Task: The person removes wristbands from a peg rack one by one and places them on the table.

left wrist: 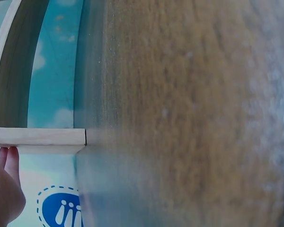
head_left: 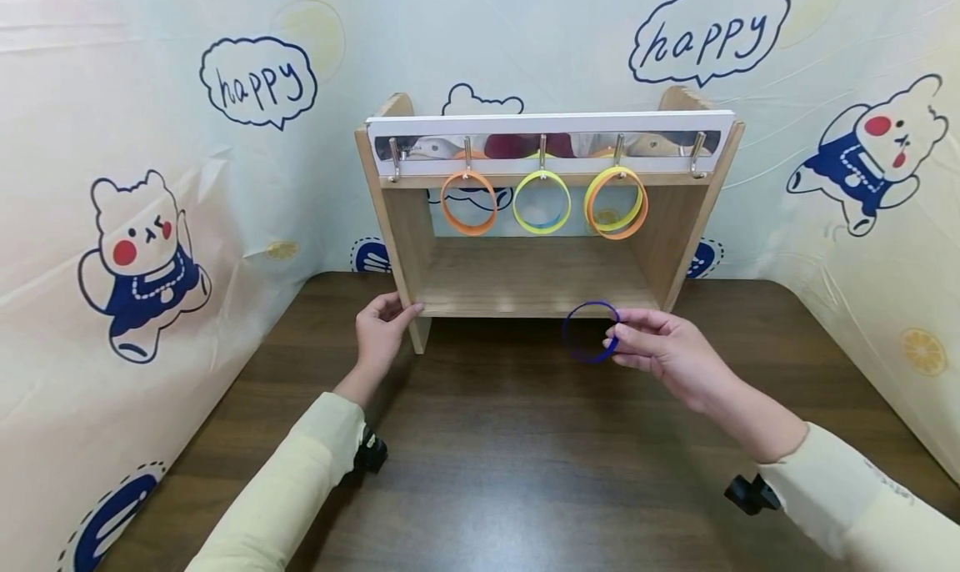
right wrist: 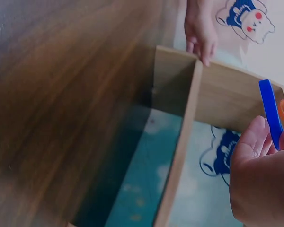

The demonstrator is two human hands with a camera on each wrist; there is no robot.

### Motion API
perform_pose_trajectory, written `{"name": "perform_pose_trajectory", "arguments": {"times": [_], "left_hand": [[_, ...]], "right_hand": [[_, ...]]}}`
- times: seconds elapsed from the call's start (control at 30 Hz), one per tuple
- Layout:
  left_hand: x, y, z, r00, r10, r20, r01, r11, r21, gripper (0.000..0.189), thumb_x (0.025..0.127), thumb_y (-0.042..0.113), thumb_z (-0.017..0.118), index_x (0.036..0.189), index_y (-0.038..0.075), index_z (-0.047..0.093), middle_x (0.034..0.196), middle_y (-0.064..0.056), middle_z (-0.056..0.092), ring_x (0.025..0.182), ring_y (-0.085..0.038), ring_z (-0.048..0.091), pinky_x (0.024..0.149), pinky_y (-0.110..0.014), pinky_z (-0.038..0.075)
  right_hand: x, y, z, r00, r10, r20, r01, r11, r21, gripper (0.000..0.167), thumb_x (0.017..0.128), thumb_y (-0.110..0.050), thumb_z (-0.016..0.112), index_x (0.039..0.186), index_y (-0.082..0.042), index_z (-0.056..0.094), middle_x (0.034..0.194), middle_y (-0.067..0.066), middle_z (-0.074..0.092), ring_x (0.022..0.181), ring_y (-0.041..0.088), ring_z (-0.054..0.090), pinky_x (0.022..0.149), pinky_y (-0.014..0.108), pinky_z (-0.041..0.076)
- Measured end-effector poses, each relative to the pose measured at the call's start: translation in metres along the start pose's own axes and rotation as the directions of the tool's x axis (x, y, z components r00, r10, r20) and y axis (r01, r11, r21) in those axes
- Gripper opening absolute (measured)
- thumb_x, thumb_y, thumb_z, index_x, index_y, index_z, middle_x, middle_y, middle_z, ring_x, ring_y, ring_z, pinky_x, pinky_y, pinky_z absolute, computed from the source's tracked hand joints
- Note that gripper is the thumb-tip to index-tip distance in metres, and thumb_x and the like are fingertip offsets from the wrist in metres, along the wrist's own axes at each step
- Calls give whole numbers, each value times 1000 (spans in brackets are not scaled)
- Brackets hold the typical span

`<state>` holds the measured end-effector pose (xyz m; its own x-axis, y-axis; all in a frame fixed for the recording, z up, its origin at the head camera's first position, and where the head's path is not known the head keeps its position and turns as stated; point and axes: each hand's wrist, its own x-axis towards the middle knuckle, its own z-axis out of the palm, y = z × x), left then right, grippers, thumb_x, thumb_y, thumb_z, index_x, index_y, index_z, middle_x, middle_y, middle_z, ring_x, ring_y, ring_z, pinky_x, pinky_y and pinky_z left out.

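Between thumb and fingers, my right hand (head_left: 678, 355) pinches a thin blue ring (head_left: 590, 361) in front of the wooden rack's shelf (head_left: 536, 297). In the right wrist view the blue ring (right wrist: 270, 111) appears nearly edge-on. My left hand (head_left: 382, 330) grips the lower left side panel (head_left: 392, 230) of the rack, thumb at the front edge. Several metal hooks line the white bar (head_left: 450, 123) above. An orange ring (head_left: 446, 209) hangs from one hook and a yellow ring (head_left: 517, 213) from the middle one. Another yellow ring (head_left: 591, 190) and an orange ring (head_left: 643, 209) share a hook to the right.
The rack stands on a dark wooden table (head_left: 480, 455), toward its far edge. A printed cloth (head_left: 247, 180) with cartoon bears hangs behind and at both sides. A black wrist device (head_left: 371, 453) sits at the left cuff, and another (head_left: 752, 495) at the right.
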<state>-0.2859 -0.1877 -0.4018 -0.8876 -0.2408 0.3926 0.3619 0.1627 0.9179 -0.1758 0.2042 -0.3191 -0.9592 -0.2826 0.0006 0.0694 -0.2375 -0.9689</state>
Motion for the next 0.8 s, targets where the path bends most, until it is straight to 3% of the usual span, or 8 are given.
{"name": "perform_pose_trajectory", "arguments": {"times": [0.2, 0.43, 0.67, 0.8], "left_hand": [[7, -20, -2, 999, -30, -20, 30, 1000, 9, 37, 77, 16, 84, 107, -2, 70, 102, -19, 69, 90, -16, 64, 72, -20, 54], [7, -22, -3, 999, -29, -15, 30, 999, 40, 40, 78, 22, 84, 107, 0, 70, 101, -12, 70, 90, -15, 63, 73, -21, 54], [8, -22, -4, 1000, -30, 1, 30, 999, 19, 38, 79, 17, 83, 107, -3, 69, 101, -17, 69, 88, -16, 61, 70, -19, 53], [7, -22, -4, 1000, -26, 8, 26, 999, 21, 36, 79, 16, 83, 106, -2, 69, 98, -12, 70, 88, -15, 62, 70, -19, 53]], "right_hand": [[11, 23, 10, 997, 73, 38, -73, 997, -16, 13, 96, -4, 61, 106, -10, 65, 96, 5, 70, 91, 16, 67, 82, 32, 55], [23, 45, 21, 986, 150, 78, -150, 989, -14, 13, 96, -2, 60, 106, -9, 64, 94, 7, 70, 88, 17, 68, 81, 33, 55], [30, 62, 36, 974, 189, 121, -189, 982, -13, 14, 94, -1, 61, 107, -5, 63, 94, 8, 69, 86, 17, 68, 79, 32, 55], [33, 68, 42, 969, 208, 132, -207, 978, -19, 16, 94, -1, 62, 109, -4, 63, 94, 7, 69, 87, 17, 68, 80, 32, 55]]}}
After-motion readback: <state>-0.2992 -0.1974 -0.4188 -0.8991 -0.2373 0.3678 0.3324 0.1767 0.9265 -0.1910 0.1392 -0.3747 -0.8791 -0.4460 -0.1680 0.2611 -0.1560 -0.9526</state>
